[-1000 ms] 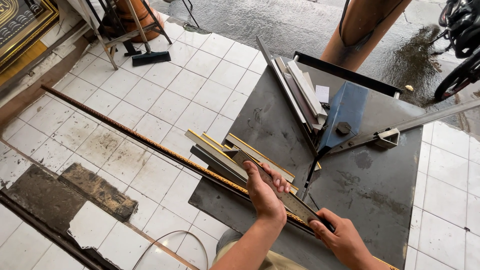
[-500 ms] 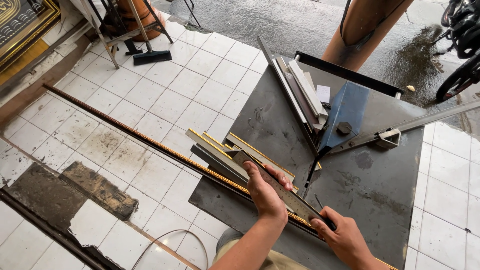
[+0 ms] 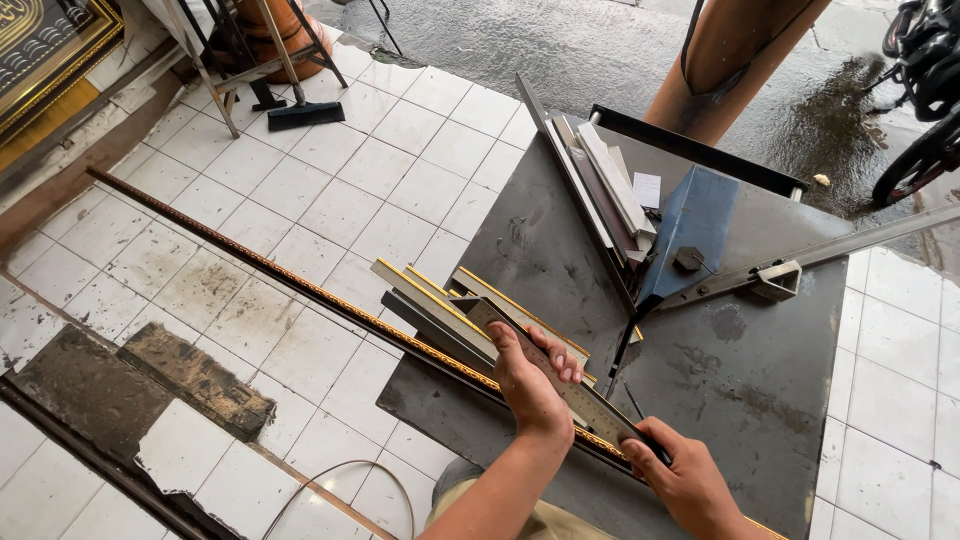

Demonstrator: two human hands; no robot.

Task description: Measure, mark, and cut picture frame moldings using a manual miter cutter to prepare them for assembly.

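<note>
- Short grey moulding piece with a mitred end (image 3: 560, 385) is lying along the bench's front-left edge, on top of a long dark moulding strip with gold beading (image 3: 300, 285).
- Left hand (image 3: 530, 385) is pressing down on the short piece, fingers curling over its far edge and gripping it.
- Right hand (image 3: 690, 485) is clasping the near end of the same piece by the front edge, fingers wrapped around it.
- The long strip is overhanging the dark steel bench (image 3: 760, 390) and running out over the white tiled floor (image 3: 250, 220).
- More cut gold-edged lengths (image 3: 430, 300) are lying just beside the left hand.
- Blue mitre cutter block (image 3: 695, 225) is sitting towards the bench's far edge, its grey lever arm (image 3: 830, 250) reaching right.
</note>
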